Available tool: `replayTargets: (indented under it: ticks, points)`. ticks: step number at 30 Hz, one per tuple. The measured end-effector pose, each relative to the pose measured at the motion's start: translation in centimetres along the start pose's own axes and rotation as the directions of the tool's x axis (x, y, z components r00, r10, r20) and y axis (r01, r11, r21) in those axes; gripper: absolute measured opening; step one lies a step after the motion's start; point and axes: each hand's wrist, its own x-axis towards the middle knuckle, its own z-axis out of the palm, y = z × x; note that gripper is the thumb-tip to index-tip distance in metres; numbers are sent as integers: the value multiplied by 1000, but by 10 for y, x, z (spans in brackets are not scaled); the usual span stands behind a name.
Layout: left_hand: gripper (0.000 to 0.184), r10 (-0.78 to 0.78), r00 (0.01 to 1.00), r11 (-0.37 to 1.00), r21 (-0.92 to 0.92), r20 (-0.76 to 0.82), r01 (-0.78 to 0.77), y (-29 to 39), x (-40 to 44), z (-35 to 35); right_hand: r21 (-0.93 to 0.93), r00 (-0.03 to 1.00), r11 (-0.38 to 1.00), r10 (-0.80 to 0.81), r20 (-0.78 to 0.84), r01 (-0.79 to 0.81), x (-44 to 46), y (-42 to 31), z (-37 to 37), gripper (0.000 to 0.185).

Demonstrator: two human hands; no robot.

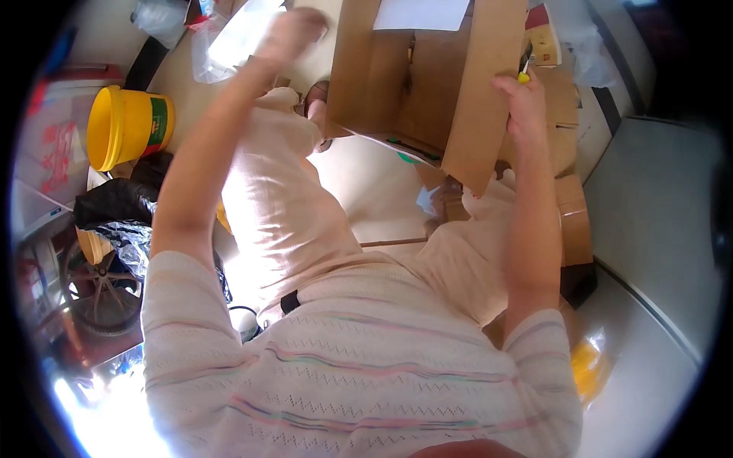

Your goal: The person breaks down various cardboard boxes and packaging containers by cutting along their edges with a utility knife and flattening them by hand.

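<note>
An open cardboard box [485, 91] stands between my knees, its opening toward me and its flaps spread. A white sheet [421, 12] shows at its far side. My right hand [527, 107] is at the outer edge of the right flap, closed on a small yellow-and-black utility knife [524, 67] that points away from me. To the left of the box, my left hand [294, 34] is raised and smeared by motion, so its fingers cannot be made out. Clear plastic and white sheets [243, 34] lie near it.
A yellow bucket [122, 128] stands at the left, with a black plastic bag [114, 202] and a spoked wheel [103, 294] nearer me. Flattened cardboard [573, 206] lies to the right, beside a grey panel [657, 206]. A red-and-cream carton [544, 37] is behind the box.
</note>
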Motion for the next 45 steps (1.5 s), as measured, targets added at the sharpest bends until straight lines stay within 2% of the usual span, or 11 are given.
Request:
replayTargets:
  ticks: [2, 3, 4, 7, 11, 24, 30, 33, 36, 42, 45]
  points:
    - [22, 114, 942, 988, -138, 317, -73, 72, -4, 38, 8, 1000, 1000, -21, 21, 21, 0, 4, 2, 28]
    - [28, 118, 853, 979, 82, 509, -184, 103, -8, 49, 5, 999, 999, -32, 28, 32, 1, 5, 2, 29]
    - [32, 152, 738, 963, 70, 658, -261, 103, -7, 87, 4, 999, 999, -42, 35, 42, 2, 7, 1, 30]
    - [29, 65, 609, 910, 203, 791, -361, 122, -34, 137, 31, 998, 999, -38, 55, 37, -2, 5, 4, 30]
    - [24, 131, 643, 924, 142, 755, -355, 130, -58, 158, 50, 994, 999, -19, 104, 14, -17, -1, 14, 30]
    - [17, 460, 582, 763, 37, 670, -646, 121, -85, 193, -34, 978, 999, 21, 209, -15, -23, 6, 5, 21]
    - [18, 365, 639, 843, 50, 677, -535, 124, -82, 196, -14, 984, 998, 69, 165, -68, -23, -6, 5, 24]
    - [28, 382, 603, 916, -198, 700, -350, 123, -78, 185, -11, 988, 998, 68, 142, -67, -24, -4, 4, 25]
    - [33, 415, 547, 900, -238, 727, -366, 122, -81, 181, -59, 981, 995, 92, 173, -83, -19, -4, -2, 24]
    - [26, 433, 602, 843, -64, 671, -535, 123, -91, 180, -130, 972, 987, 124, 199, -99, -15, -2, -13, 21]
    - [22, 408, 642, 872, -70, 649, -484, 100, -93, 201, -126, 976, 990, 93, 198, -68, -9, -3, -27, 22]
